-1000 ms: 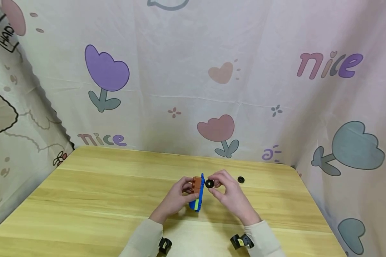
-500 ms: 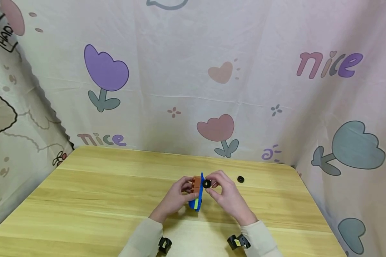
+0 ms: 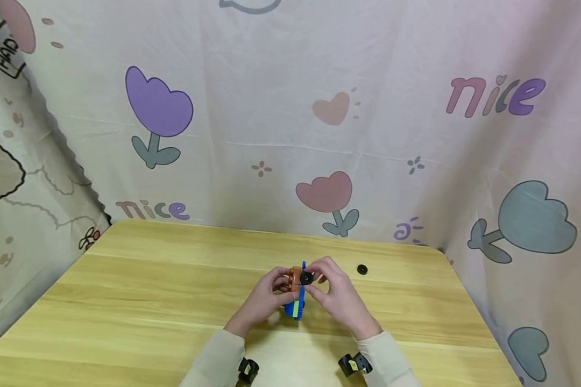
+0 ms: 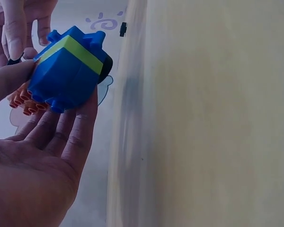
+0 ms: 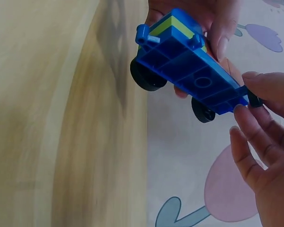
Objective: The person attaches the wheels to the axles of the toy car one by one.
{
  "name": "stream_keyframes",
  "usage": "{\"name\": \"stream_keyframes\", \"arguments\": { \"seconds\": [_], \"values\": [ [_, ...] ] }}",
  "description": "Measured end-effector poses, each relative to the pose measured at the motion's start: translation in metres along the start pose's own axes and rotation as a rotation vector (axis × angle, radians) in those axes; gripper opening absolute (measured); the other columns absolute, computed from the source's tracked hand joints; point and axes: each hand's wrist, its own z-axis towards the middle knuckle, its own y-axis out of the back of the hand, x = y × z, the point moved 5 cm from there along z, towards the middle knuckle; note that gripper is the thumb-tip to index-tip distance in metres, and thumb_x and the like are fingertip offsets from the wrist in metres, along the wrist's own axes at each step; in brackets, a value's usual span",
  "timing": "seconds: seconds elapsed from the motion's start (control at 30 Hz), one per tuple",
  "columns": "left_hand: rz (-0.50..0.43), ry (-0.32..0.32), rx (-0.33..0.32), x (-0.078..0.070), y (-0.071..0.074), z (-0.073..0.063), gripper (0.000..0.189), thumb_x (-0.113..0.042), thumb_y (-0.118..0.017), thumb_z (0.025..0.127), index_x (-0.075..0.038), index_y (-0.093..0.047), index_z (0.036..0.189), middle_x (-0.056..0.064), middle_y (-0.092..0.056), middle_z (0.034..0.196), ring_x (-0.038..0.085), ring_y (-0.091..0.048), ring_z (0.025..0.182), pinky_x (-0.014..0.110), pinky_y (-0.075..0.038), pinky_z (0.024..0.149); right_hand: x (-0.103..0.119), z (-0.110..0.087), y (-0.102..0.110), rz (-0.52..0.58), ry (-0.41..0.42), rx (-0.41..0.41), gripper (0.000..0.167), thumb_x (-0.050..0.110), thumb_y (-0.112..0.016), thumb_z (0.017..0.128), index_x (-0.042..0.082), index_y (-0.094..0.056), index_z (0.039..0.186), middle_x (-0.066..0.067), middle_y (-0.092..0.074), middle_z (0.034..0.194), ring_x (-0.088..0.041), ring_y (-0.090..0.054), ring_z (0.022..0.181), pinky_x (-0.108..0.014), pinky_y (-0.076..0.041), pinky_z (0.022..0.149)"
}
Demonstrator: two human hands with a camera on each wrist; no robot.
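Observation:
My left hand (image 3: 265, 298) grips a toy car (image 3: 291, 310) built of blue, lime-striped and orange-brown bricks. In the right wrist view its blue underside (image 5: 194, 71) shows, with two black wheels, one large wheel (image 5: 146, 75) and one smaller wheel (image 5: 203, 111), along the far side. My right hand (image 3: 339, 293) pinches another black wheel (image 5: 254, 98) between thumb and fingers, right at the car's near corner. In the left wrist view the blue end (image 4: 64, 78) faces the camera, the orange studs (image 4: 26, 100) point down, and the pinched wheel is mostly hidden.
One loose black wheel (image 3: 362, 269) lies on the wooden table (image 3: 174, 301), beyond my right hand. A patterned curtain (image 3: 252, 107) hangs behind the table's far edge and along both sides. Each wrist wears a black camera.
My right hand has moved left, bringing the pinched wheel from beside the car up against its blue side. The left hand and the car stay nearly still.

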Motion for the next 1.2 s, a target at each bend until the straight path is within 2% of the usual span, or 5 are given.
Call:
{"name": "stream_keyframes", "arguments": {
  "seconds": [0.27, 0.6, 0.77, 0.93, 1.2],
  "values": [
    [-0.023, 0.009, 0.018, -0.0003, -0.0001, -0.0001, 0.049, -0.013, -0.071, 0.091, 0.002, -0.048, 0.131, 0.014, -0.065, 0.116, 0.025, -0.056, 0.093, 0.032, -0.051, 0.078, -0.0012, 0.0011, -0.0018, 0.018, -0.020, 0.018, 0.033, 0.005, -0.077, 0.085, 0.013, -0.062, 0.113, 0.009, -0.055, 0.109, -0.009, -0.056, 0.097, -0.032, -0.054, 0.079],
    [-0.067, 0.021, 0.048, 0.0001, 0.0007, -0.0015, 0.046, -0.012, -0.067, 0.094, 0.003, -0.045, 0.132, 0.016, -0.064, 0.119, 0.025, -0.058, 0.099, 0.039, -0.051, 0.085, -0.0024, 0.0012, -0.0055, 0.007, -0.062, 0.048, 0.032, 0.008, -0.076, 0.087, 0.014, -0.062, 0.115, 0.009, -0.064, 0.107, -0.007, -0.061, 0.098, -0.035, -0.055, 0.082],
    [-0.076, 0.021, 0.046, 0.0014, -0.0002, -0.0008, 0.043, -0.025, -0.060, 0.100, 0.001, -0.046, 0.131, 0.016, -0.065, 0.118, 0.025, -0.062, 0.100, 0.040, -0.051, 0.087, -0.0010, 0.0007, -0.0071, 0.031, -0.060, 0.045, 0.033, 0.006, -0.076, 0.086, 0.013, -0.061, 0.116, 0.010, -0.063, 0.107, -0.007, -0.061, 0.097, -0.035, -0.055, 0.080],
    [-0.044, 0.026, 0.029, 0.0023, -0.0004, 0.0008, 0.046, -0.036, -0.057, 0.100, -0.001, -0.049, 0.128, 0.013, -0.067, 0.114, 0.024, -0.064, 0.097, 0.041, -0.051, 0.088, 0.0000, -0.0005, -0.0087, 0.059, -0.036, 0.047, 0.032, 0.010, -0.075, 0.088, 0.013, -0.062, 0.116, 0.011, -0.061, 0.110, -0.007, -0.060, 0.099, -0.036, -0.055, 0.080],
    [-0.029, 0.027, 0.014, 0.0015, 0.0007, 0.0008, 0.044, -0.038, -0.057, 0.100, -0.004, -0.050, 0.127, 0.011, -0.068, 0.114, 0.024, -0.063, 0.100, 0.045, -0.048, 0.092, -0.0025, -0.0031, -0.0070, 0.117, -0.044, 0.037, 0.018, 0.023, -0.058, 0.101, 0.020, -0.064, 0.118, 0.015, -0.061, 0.109, -0.007, -0.060, 0.100, -0.033, -0.054, 0.078]
  ]
}}
